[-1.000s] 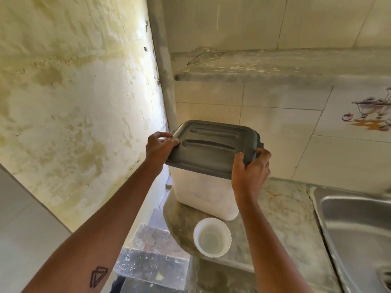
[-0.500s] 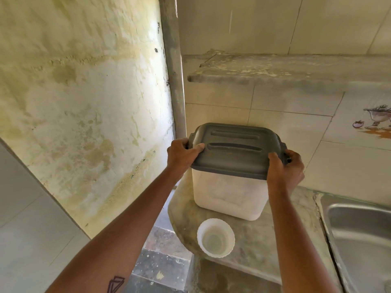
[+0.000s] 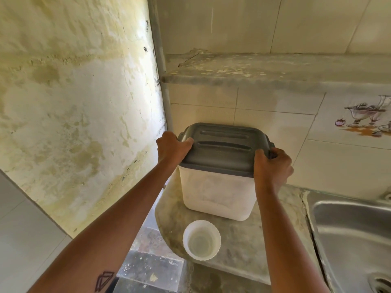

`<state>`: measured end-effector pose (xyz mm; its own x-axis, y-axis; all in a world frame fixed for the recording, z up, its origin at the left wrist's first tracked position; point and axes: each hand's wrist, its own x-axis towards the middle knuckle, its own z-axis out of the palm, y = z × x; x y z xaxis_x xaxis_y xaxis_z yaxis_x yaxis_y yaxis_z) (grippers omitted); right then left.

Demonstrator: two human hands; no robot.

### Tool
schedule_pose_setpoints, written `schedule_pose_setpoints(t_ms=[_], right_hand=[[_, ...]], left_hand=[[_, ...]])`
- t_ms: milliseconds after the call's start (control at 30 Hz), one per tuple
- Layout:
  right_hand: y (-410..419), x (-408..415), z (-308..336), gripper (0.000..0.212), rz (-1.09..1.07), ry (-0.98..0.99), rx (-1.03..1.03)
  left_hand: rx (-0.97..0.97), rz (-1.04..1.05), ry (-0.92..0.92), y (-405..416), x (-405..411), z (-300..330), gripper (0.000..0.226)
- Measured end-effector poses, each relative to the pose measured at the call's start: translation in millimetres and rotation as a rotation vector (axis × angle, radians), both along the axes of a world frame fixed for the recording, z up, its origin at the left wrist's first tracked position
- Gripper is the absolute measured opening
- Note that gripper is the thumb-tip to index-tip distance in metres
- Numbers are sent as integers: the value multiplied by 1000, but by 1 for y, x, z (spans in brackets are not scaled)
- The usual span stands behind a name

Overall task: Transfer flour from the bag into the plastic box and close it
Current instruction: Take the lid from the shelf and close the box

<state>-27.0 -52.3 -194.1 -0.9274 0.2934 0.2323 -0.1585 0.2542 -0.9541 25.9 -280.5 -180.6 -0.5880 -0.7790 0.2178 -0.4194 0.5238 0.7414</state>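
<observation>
I cannot see inside the plastic box [image 3: 218,195]; its grey lid [image 3: 226,151] covers it; my left hand [image 3: 172,148] and right hand [image 3: 271,168] grip the lid's ends; box stands on the counter [image 3: 275,240] near its rounded left edge, white bowl [image 3: 201,240] just in front, sink [image 3: 355,235] cut off on the right.

A dark grey ribbed lid [image 3: 224,148] is noted on a translucent white plastic box [image 3: 218,195], a white fluted bowl [image 3: 201,240] at 6 o'clock, and a fruit-and-glassware patterned tile [image 3: 359,119] at 2 o'clock.

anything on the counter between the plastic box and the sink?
Nothing. In the head view, only bare counter lies between the plastic box and the sink; the white bowl sits in front of the box.
</observation>
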Motion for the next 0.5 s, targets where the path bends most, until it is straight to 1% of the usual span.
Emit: schedule_pose_setpoints(t_ms=[100, 233, 367, 400, 500], right_hand=[[-2, -8, 6, 21, 34, 28, 50], [-7, -18, 2, 10, 51, 55, 127], [-4, -19, -7, 7, 14, 28, 151], [-2, -18, -10, 8, 4, 18, 160], [2, -15, -21, 23, -13, 17, 195]], left_hand=[[0, 7, -22, -3, 0, 1, 47], [-17, 11, -18, -5, 4, -3, 49], [-33, -13, -4, -9, 5, -8, 52], [-41, -25, -7, -9, 5, -10, 52], [-66, -52, -13, -9, 4, -13, 51]])
